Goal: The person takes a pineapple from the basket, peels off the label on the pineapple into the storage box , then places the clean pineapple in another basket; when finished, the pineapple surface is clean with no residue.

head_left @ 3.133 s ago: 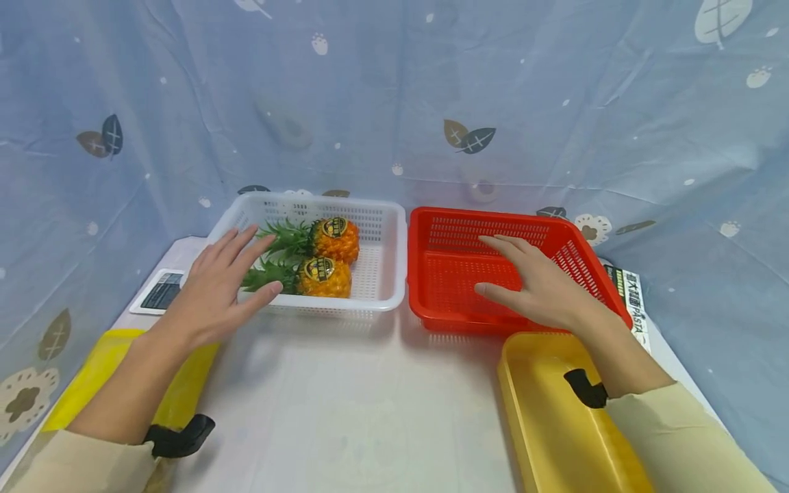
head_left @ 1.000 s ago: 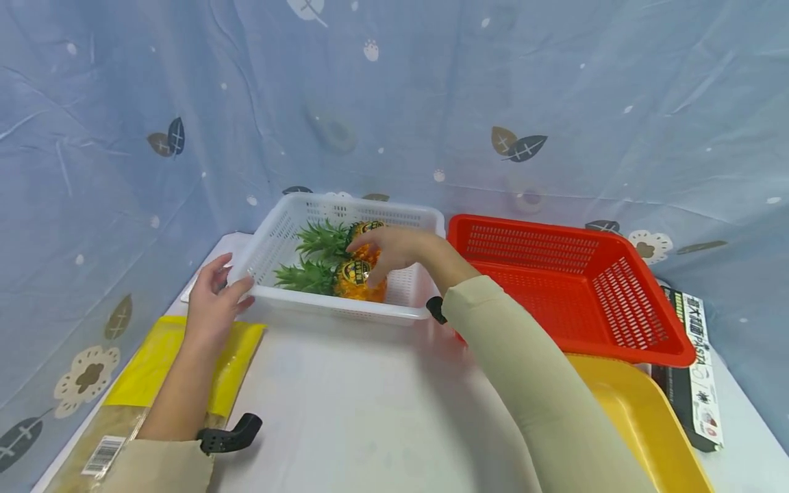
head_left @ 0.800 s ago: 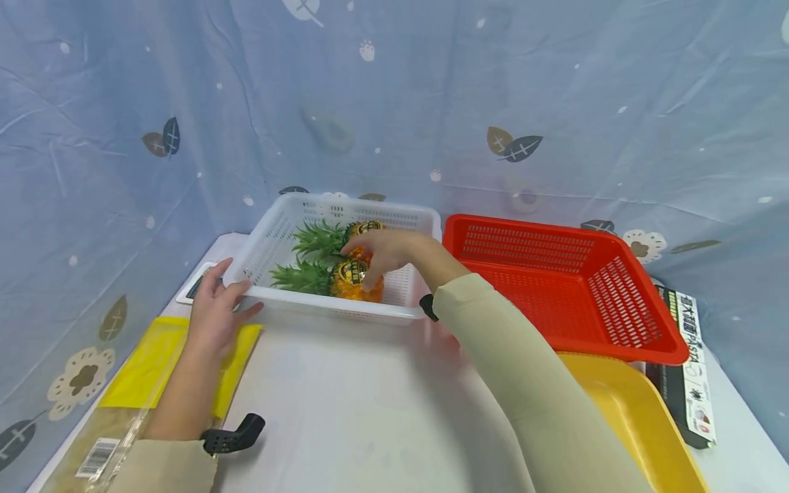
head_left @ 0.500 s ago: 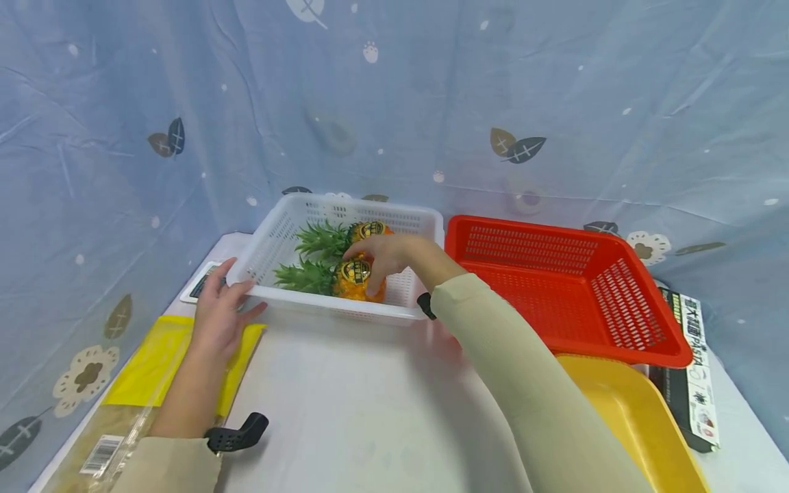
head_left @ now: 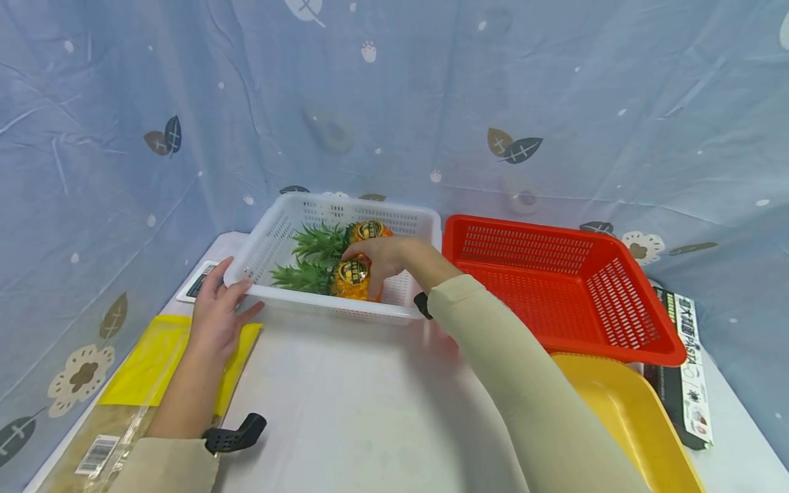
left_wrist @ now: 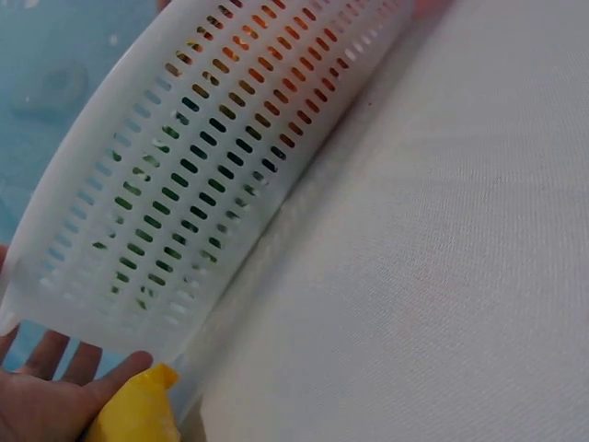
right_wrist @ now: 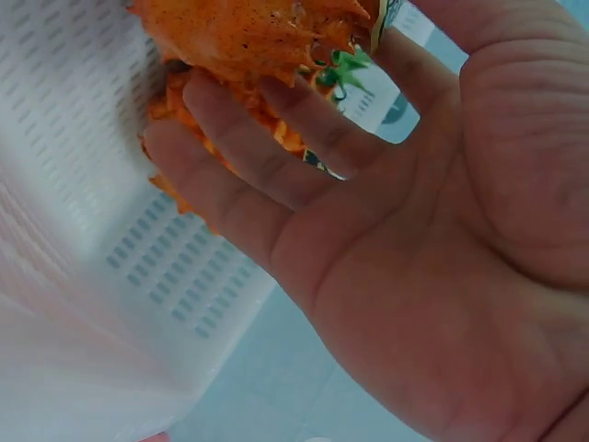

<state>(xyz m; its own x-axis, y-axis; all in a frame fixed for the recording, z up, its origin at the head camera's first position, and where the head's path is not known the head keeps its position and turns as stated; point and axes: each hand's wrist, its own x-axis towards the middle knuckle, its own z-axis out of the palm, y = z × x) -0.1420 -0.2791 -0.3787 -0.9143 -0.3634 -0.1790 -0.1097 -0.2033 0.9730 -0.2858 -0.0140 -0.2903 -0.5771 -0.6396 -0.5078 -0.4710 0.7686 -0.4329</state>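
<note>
A white slotted basket point(head_left: 327, 309) stands at the back of the table with two pineapples lying in it, leaves pointing left. My right hand point(head_left: 383, 257) reaches in from the right, and its fingers point(right_wrist: 241, 157) curl round the near pineapple point(head_left: 346, 281); the orange rind point(right_wrist: 247, 35) lies against the fingers and the basket floor point(right_wrist: 64, 221) shows below. The far pineapple point(head_left: 372, 229) lies just behind, untouched. My left hand point(head_left: 216, 309) rests with straight fingers against the basket's front left corner. In the left wrist view the basket wall point(left_wrist: 212, 166) fills the frame, with fingertips point(left_wrist: 51, 368) beneath it.
A red basket point(head_left: 635, 322) stands right of the white one. A yellow tray point(head_left: 622, 418) lies at the front right, beside a black pasta box point(head_left: 685, 363). A yellow packet point(head_left: 154, 356) lies under my left forearm, and a small flat device point(head_left: 196, 282) sits behind the hand. Blue patterned cloth hangs all round.
My right hand left the red basket, crossed into the white one, lowered onto the near pineapple and curled round it. My left hand settled at the basket's front left corner.
</note>
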